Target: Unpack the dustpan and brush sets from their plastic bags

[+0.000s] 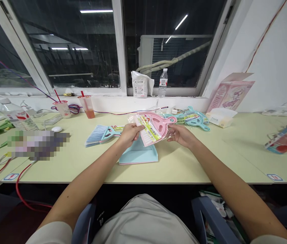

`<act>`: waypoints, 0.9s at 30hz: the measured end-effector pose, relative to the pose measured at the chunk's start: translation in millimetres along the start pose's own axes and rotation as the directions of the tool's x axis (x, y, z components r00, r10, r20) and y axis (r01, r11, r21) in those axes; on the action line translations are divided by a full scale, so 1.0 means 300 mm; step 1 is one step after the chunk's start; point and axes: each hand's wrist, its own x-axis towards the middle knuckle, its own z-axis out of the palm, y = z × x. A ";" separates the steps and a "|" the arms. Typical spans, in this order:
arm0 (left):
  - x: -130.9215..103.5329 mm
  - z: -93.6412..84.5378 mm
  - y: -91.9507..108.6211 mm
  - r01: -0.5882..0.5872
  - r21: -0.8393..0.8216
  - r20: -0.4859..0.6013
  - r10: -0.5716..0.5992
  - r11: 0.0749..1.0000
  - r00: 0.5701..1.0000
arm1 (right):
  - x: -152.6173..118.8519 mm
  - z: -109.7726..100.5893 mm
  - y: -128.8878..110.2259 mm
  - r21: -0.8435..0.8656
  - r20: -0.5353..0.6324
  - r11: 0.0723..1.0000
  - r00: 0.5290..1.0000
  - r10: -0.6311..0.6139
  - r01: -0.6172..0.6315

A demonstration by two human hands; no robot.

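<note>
Between my hands is a pink mini dustpan and brush set [156, 125] in a clear plastic bag with a yellow-green label, raised over the table. My left hand [130, 134] pinches its left edge, thumb on top. At the handle end, my right hand [180, 135] has its fingers closed on the bag. Below it, partly hidden, lies a light blue dustpan [138, 156] with a pink edge showing underneath. Blue-bristled brushes [101, 135] lie stacked to the left, behind my left hand. Several bagged blue sets [196, 118] lie behind my right hand.
Two drink cups [87, 106] with red straws and a large bottle [19, 113] stand at the back left. A tissue pack [222, 117] and pink box [231, 93] stand back right. A water bottle [163, 84] is on the sill. Red cables [19, 183] hang over the front left edge.
</note>
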 end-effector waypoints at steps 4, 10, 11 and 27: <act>-0.007 0.006 0.011 0.010 -0.019 0.002 -0.010 1.000 1.000 | -0.009 0.004 0.002 -0.025 0.049 0.999 0.998 -0.031 0.032; -0.023 0.020 0.029 0.000 -0.028 -0.075 -0.002 1.000 0.997 | -0.003 0.021 0.020 -0.018 0.018 0.998 0.998 -0.065 0.066; -0.025 0.020 0.034 -0.014 -0.012 -0.074 0.013 1.000 0.997 | -0.004 0.024 0.019 -0.019 0.017 0.998 0.998 -0.060 0.060; -0.075 0.005 0.102 0.091 0.207 0.319 -0.155 0.974 0.935 | -0.020 -0.024 -0.055 -0.126 -0.075 0.982 0.986 -0.148 0.137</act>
